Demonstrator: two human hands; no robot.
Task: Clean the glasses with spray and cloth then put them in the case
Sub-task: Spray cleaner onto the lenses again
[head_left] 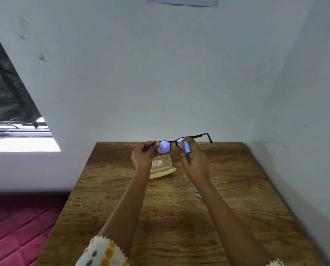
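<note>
Black-framed glasses (172, 141) are held up above the far part of the wooden table, temples unfolded, lenses glinting violet. My left hand (142, 157) pinches the frame at its left hinge. My right hand (195, 162) grips a small spray bottle (187, 149) with a blue top, its nozzle close to the right lens. A cream glasses case (161, 167) lies open on the table under my hands. A pale blue cloth (197, 193) shows beside my right forearm, mostly hidden by it.
The wooden table (169, 217) stands in a corner, with white walls behind and to the right. A red quilted mattress (20, 223) lies to the left, below a window (16, 131).
</note>
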